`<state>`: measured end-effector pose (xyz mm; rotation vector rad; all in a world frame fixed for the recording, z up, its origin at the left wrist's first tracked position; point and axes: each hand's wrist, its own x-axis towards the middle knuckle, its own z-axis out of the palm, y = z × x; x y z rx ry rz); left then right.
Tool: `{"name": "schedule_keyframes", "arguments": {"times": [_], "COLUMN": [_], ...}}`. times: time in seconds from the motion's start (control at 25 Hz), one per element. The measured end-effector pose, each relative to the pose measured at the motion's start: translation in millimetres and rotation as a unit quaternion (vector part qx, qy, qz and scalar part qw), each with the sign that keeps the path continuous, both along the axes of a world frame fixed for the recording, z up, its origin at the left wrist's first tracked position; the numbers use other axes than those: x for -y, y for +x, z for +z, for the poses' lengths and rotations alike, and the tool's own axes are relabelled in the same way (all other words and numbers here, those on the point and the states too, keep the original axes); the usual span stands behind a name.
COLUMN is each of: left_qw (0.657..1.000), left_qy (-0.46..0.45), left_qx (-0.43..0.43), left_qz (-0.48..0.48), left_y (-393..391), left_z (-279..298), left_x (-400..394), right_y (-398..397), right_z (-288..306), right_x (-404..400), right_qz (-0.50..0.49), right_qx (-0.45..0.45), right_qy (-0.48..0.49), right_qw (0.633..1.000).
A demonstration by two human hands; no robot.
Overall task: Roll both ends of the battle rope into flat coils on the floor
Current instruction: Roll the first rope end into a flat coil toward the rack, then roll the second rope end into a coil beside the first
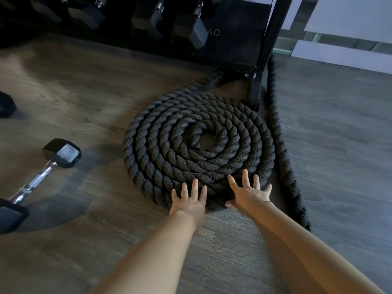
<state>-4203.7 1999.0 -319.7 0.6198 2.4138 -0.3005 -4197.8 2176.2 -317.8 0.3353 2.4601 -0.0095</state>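
Observation:
A thick black battle rope lies in a flat spiral coil [197, 145] on the wooden floor, in front of a rack leg. Its tail runs up from the coil's top left under the rack. The other length of rope [282, 149] lies straight along the coil's right side, from the rack leg down to a frayed end near my right forearm. My left hand [189, 200] rests flat against the coil's near edge, fingers spread. Just to its right, my right hand [249, 192] presses on the outer turns with fingers apart. Neither hand grips the rope.
A black dumbbell rack [233, 49] with hex dumbbells stands behind the coil; its foot [254, 90] touches the coil's upper right. A loose hex dumbbell [38, 177] lies on the floor at left. Another dark weight [6, 105] sits at the left edge.

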Motion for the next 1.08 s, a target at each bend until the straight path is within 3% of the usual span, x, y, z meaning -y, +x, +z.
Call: {"name": "schedule_keyframes", "arguments": {"times": [0.16,0.32,0.4,0.48,0.6,0.68,0.76,0.8,0.88,1.0,1.08], "left_qw": [0.997,0.993,0.988,0.977,0.968,0.976,0.982,0.98,0.971,0.985,0.992], "left_qy": [0.054,0.116,0.139,0.187,0.207,0.151,0.121,0.141,0.175,0.1,0.058], "left_qx": [0.052,-0.011,-0.062,-0.093,-0.129,-0.151,-0.14,-0.124,-0.118,-0.125,-0.098], "left_qz": [-0.009,0.018,0.016,0.037,0.054,0.03,0.04,0.073,0.114,0.065,0.058], "left_y": [-6.0,-17.3,-19.8,-18.2,-10.4,-5.9,-6.2,-7.6,-14.3,-19.5,-13.0], "left_z": [33.0,89.8,112.6,130.5,154.3,165.1,176.2,183.8,208.4,275.0,340.0], "left_x": [21.9,37.1,44.5,51.0,63.0,69.7,71.7,69.8,65.8,68.6,70.9], "right_y": [9.7,16.8,17.4,17.2,16.8,13.5,8.9,8.3,5.1,8.6,15.0], "right_z": [4.1,37.4,64.6,95.1,137.6,159.0,174.4,182.7,207.8,271.0,332.9], "right_x": [21.6,24.3,19.0,18.3,25.5,32.3,39.1,42.5,44.4,43.5,45.8], "right_qz": [-0.054,-0.072,-0.138,-0.204,-0.243,-0.234,-0.229,-0.223,-0.172,-0.055,-0.005], "right_qx": [-0.002,-0.098,-0.172,-0.242,-0.38,-0.408,-0.371,-0.338,-0.285,-0.205,-0.139], "right_qy": [-0.013,-0.096,-0.216,-0.333,-0.383,-0.41,-0.463,-0.474,-0.421,-0.24,-0.148], "right_qw": [0.998,0.988,0.951,0.888,0.806,0.782,0.772,0.782,0.844,0.947,0.979]}}
